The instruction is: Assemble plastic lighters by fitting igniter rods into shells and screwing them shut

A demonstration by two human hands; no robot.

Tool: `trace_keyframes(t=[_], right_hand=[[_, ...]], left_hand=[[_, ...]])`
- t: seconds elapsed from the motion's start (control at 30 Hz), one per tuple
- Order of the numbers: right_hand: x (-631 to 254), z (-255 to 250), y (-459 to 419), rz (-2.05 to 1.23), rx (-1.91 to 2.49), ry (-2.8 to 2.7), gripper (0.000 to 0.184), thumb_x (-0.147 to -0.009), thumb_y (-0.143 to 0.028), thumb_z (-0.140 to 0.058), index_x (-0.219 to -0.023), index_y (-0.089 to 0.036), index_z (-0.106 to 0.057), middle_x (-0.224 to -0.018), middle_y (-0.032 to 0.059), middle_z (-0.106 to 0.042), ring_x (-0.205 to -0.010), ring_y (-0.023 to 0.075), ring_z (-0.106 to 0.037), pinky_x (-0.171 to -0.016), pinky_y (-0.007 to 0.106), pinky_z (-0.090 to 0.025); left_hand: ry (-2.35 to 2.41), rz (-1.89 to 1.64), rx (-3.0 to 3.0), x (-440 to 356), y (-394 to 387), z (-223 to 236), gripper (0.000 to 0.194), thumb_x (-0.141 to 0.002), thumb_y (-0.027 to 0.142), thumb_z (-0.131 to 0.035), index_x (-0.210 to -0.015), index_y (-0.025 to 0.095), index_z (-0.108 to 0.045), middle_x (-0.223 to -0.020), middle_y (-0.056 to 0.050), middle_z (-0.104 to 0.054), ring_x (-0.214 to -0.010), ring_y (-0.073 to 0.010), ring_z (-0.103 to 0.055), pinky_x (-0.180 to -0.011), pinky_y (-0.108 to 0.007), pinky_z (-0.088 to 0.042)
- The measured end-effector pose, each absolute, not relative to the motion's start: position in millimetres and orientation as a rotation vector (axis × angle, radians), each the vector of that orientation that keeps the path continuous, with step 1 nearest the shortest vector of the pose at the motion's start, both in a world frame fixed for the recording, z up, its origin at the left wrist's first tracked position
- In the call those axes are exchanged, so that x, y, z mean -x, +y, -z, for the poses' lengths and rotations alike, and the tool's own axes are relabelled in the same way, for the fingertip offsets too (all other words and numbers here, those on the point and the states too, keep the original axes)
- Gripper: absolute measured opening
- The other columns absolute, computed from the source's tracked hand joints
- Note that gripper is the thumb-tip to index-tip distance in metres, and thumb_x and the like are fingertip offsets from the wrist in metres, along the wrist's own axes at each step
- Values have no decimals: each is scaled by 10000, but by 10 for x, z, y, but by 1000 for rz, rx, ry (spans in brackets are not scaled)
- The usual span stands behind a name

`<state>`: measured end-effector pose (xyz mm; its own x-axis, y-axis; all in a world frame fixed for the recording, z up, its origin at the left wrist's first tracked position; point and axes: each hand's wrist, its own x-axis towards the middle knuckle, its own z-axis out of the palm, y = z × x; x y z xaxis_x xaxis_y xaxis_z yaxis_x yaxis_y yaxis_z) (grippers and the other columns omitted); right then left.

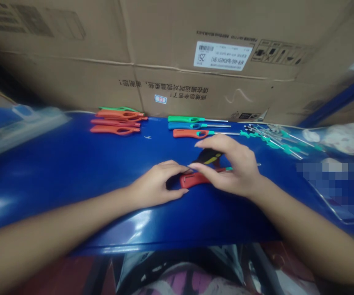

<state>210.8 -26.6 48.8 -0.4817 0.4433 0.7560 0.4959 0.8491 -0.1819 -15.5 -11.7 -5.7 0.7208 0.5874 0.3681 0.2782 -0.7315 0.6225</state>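
Red lighter [191, 180] runs left-right under right hand [240, 168], which grips black-yellow tool [208, 156]; left hand [154, 184] pinches near end.

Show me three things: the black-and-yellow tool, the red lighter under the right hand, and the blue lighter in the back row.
Black-and-yellow tool [206, 156]: head view, on its black body.
Red lighter [195, 179]: head view, on its handle.
Blue lighter [183, 125]: head view, on its handle.

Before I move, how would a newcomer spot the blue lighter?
Find the cardboard box behind the table. Near its foot, three lighters with metal rods lie parallel. The blue lighter is the middle one, between a green lighter and an orange lighter.
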Motion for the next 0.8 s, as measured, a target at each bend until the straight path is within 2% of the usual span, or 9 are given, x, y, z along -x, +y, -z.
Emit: trace_keyframes(t=[0.07,0.17,0.33,0.43,0.6,0.8], right_hand=[[-2111,-460,-244,181,656,-2205,424,-857,-229,-723,-1246,-246,-556,-997,47,-721,-828,199,-712,-665,309,-604],[-2095,-450,-244,105,684,-2173,423,-869,-194,-679,-1269,-248,-551,-1021,41,-718,-796,175,-704,-680,295,-600],[-2077,-468,-255,2,756,-1971,473,-840,-194,-712,-1280,-248,-545,-1004,46,-677,-764,172,-669,-628,296,-591],[-2080,-475,-241,-32,807,-1864,430,-857,-229,-693,-1261,-260,-549,-957,45,-626,-740,181,-651,-616,325,-606],[-2088,-455,-210,-144,860,-1803,380,-880,-252,-666,-1240,-257,-547,-901,43,-570,-696,171,-622,-496,277,-586],[-2091,-423,-204,-223,881,-1828,404,-865,-222,-675,-1244,-259,-540,-921,37,-566,-707,163,-609,-514,268,-596]], left_hand=[[675,-760,-2381,154,-121,58,390,-824,217,-746,-1199,175,-648,-1072,-69,-710,-998,-214,-654,-894,-335,-534],[676,-757,-2380,156,-126,61,418,-829,230,-747,-1226,162,-637,-1086,-78,-710,-1000,-212,-656,-899,-339,-538],[676,-755,-2369,156,-130,60,487,-829,239,-749,-1292,172,-612,-1142,-81,-713,-1034,-215,-661,-939,-352,-538],[672,-751,-2347,154,-133,46,475,-831,250,-748,-1285,184,-623,-1156,-78,-718,-1054,-216,-663,-954,-357,-536],[684,-756,-2330,150,-132,28,454,-831,257,-750,-1263,172,-642,-1133,-84,-728,-1035,-217,-666,-937,-369,-543],[662,-765,-2333,147,-125,29,419,-840,264,-747,-1238,165,-661,-1112,-80,-734,-1021,-207,-669,-927,-349,-544]])
